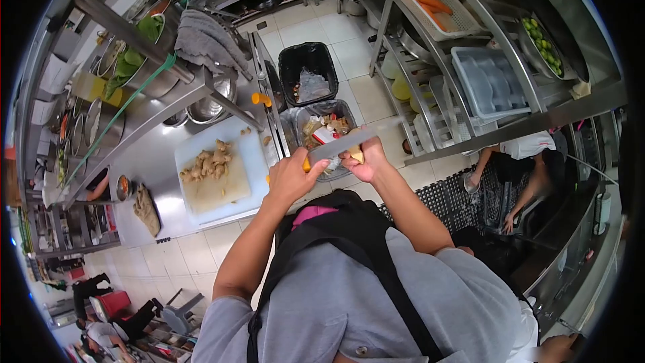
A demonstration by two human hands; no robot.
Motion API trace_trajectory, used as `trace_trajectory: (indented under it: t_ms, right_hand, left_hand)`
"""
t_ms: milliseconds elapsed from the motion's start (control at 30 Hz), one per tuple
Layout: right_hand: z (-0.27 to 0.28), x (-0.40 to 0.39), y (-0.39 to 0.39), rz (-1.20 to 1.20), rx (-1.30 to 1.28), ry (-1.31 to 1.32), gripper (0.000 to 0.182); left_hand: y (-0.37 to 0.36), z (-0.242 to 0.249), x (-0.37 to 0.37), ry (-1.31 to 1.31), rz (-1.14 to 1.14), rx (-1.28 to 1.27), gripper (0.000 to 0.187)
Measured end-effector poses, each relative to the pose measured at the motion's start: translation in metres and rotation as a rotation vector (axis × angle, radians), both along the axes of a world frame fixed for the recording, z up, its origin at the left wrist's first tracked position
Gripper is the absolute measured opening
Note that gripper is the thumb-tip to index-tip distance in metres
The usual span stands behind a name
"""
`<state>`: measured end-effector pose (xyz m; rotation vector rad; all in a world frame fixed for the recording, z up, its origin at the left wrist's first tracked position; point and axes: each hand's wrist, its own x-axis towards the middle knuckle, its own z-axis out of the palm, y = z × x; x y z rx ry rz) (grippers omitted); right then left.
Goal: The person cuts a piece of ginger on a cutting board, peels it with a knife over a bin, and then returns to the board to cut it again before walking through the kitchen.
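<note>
My left hand (pixel 290 176) is closed round the yellow handle of a knife (pixel 339 146), whose broad blade points right across the front of my other hand. In my right hand (pixel 371 165) is a pale piece of ginger (pixel 356 154), gripped by the fingers close to the blade. Both hands are over a lined waste bin (pixel 290 121) with scraps and a red-and-white wrapper in it. To the left, a heap of ginger (pixel 209 161) lies on a white cutting board (pixel 250 203).
A second black bin (pixel 306 54) stands beyond the first. On the steel counter (pixel 151 175) are metal bowls (pixel 213 102) and a brown cloth-like bundle (pixel 144 210). Shelving at right holds a basket of carrots (pixel 430 3). Another person (pixel 531 154) works at the right.
</note>
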<state>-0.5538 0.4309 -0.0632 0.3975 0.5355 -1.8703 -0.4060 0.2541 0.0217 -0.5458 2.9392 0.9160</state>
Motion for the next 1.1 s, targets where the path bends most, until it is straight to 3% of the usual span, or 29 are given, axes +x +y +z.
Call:
trace_trajectory:
  t_ms: [133,200,233,433,500,600,700,833,900,1100]
  right_hand:
    - [0.014,0.011,-0.003,0.008,-0.154,-0.075,0.046]
    - [0.046,0.021,-0.018,-0.159,0.255,-0.092,0.045]
    - [0.044,0.022,-0.019,-0.158,0.256,-0.093,0.045]
    - [0.027,0.021,-0.002,-0.008,0.129,-0.062,0.044]
    - [0.009,0.018,0.003,0.083,-0.328,-0.081,0.044]
    - [0.036,0.02,0.006,0.067,-0.13,-0.133,0.047]
    - [0.051,0.023,0.014,0.06,-0.141,-0.012,0.041]
    - [0.044,0.022,0.009,0.027,-0.081,-0.031,0.04]
    - [0.034,0.024,0.003,-0.038,-0.05,-0.113,0.041]
    - [0.036,0.025,0.01,0.052,-0.152,-0.044,0.04]
  left_hand:
    - [0.007,0.005,0.008,0.014,-0.134,-0.163,0.065]
    - [0.008,0.005,0.009,0.082,-0.159,-0.178,0.067]
    - [0.008,0.006,0.009,0.107,-0.169,-0.195,0.067]
    - [-0.001,0.004,0.003,0.132,-0.216,-0.273,0.07]
    - [-0.007,0.0,0.003,0.136,-0.224,-0.304,0.073]
    - [-0.025,-0.01,0.001,0.047,-0.138,-0.323,0.072]
    - [-0.054,-0.016,0.003,-0.104,0.052,-0.283,0.069]
    - [-0.026,0.011,0.005,-0.025,-0.049,-0.223,0.068]
    - [-0.003,0.022,0.001,0.04,-0.211,-0.223,0.068]
    - [-0.007,0.017,-0.001,0.035,-0.164,-0.23,0.062]
